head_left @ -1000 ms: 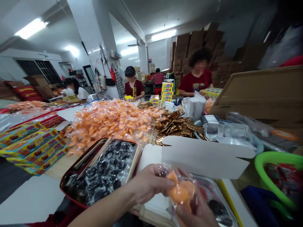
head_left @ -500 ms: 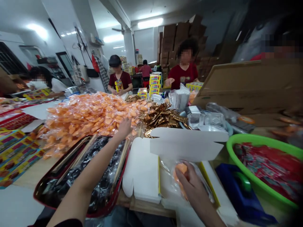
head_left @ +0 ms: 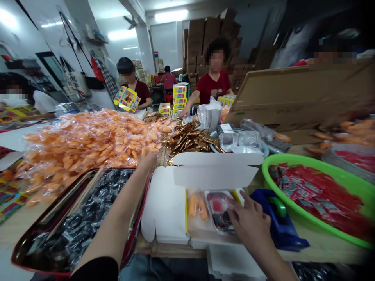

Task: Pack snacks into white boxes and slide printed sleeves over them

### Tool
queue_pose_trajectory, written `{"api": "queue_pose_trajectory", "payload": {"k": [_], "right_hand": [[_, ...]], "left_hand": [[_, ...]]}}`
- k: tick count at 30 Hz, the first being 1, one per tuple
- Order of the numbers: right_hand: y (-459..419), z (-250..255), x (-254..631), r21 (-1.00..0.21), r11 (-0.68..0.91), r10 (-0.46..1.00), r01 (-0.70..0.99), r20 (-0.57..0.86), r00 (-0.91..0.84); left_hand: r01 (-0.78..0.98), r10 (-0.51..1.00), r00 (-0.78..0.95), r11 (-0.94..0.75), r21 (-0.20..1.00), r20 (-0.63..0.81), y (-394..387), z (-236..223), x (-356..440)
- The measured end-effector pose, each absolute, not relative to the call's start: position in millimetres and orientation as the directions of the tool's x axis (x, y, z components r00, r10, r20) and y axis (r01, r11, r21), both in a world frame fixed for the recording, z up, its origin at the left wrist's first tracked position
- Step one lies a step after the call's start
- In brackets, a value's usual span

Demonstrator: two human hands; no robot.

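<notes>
My left hand (head_left: 150,157) reaches to the near right edge of a heap of orange pieces in clear wrappers (head_left: 88,140). It is blurred, so its fingers and anything in them cannot be made out. My right hand (head_left: 252,218) is open, its fingers apart over the right side of an opened white carton (head_left: 164,203). Its fingertips are at a clear plastic tray (head_left: 209,199) holding red and dark packets. Left of that tray, wrapped orange pieces (head_left: 197,207) lie inside the carton. Part of the tray is hidden by my fingers.
A red-rimmed tray of black wrapped pieces (head_left: 79,220) stands at the left. Gold packets (head_left: 190,138) are heaped behind the carton. To the right are a blue tape dispenser (head_left: 285,230) and a green basin (head_left: 265,168) of red packets. Co-workers sit across the table.
My right hand has let go of the wrapped orange piece, which now lies in the carton, and has opened. My left hand stays by the orange heap. The view has turned rightward.
</notes>
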State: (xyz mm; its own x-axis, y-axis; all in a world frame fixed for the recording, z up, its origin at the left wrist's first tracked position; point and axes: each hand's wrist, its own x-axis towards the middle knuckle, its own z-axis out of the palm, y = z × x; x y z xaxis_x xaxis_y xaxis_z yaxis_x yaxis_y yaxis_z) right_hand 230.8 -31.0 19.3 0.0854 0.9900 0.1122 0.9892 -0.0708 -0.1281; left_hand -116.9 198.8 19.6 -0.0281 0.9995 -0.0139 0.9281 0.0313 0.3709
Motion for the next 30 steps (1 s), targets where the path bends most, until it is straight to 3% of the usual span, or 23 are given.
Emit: {"api": "queue_pose_trajectory", "payload": {"k": [3, 7, 10, 12, 14, 18, 20, 22, 26, 30], "right_hand": [[-37.3, 14.8, 235.3, -0.039, -0.048, 0.998, 0.998, 0.032, 0.049], [-43.1, 16.4, 226.7, 0.007, -0.075, 0.997, 0.997, 0.012, 0.075], [-44.1, 17.5, 224.5, -0.012, -0.092, 0.996, 0.996, 0.015, 0.092], [-43.9, 15.8, 225.8, -0.035, -0.083, 0.996, 0.996, 0.010, 0.083], [-43.5, 12.7, 227.6, -0.060, -0.072, 0.997, 0.996, 0.003, 0.072], [-42.4, 6.4, 229.3, -0.084, -0.076, 0.997, 0.994, -0.007, 0.076], [-42.2, 5.0, 229.3, -0.090, -0.074, 0.997, 0.993, 0.000, 0.075], [-42.5, 5.6, 229.2, -0.088, -0.065, 0.998, 0.994, 0.015, 0.067], [-43.9, 10.0, 227.8, -0.064, -0.052, 0.998, 0.997, 0.029, 0.054], [-43.4, 9.2, 227.7, -0.052, -0.050, 0.998, 0.997, 0.031, 0.052]], "left_hand": [[0.938, 0.990, -0.143, 0.132, 0.320, 0.011, 190.8, 39.2, -124.2], [0.923, 0.936, -0.302, 0.240, 0.302, 0.181, 157.7, 84.4, -144.4], [0.883, 0.875, -0.345, 0.180, 0.432, 0.340, 104.0, 122.7, -155.5], [0.808, 0.869, -0.309, 0.026, 0.589, 0.386, 59.9, 144.1, -150.8], [0.699, 0.922, -0.205, -0.096, 0.709, 0.328, 18.5, 157.7, -133.2], [0.559, 0.962, 0.139, -0.273, 0.783, 0.236, -29.9, 147.0, -71.6], [0.581, 0.934, 0.223, -0.356, 0.732, 0.278, -34.8, 121.6, -37.9], [0.673, 0.896, 0.297, -0.441, 0.594, 0.330, -32.6, 88.4, -7.7], [0.829, 0.863, 0.493, -0.505, 0.240, 0.110, -30.0, 25.4, 38.0], [0.866, 0.870, 0.492, -0.486, 0.115, -0.032, -39.9, 5.7, 58.6]]}}
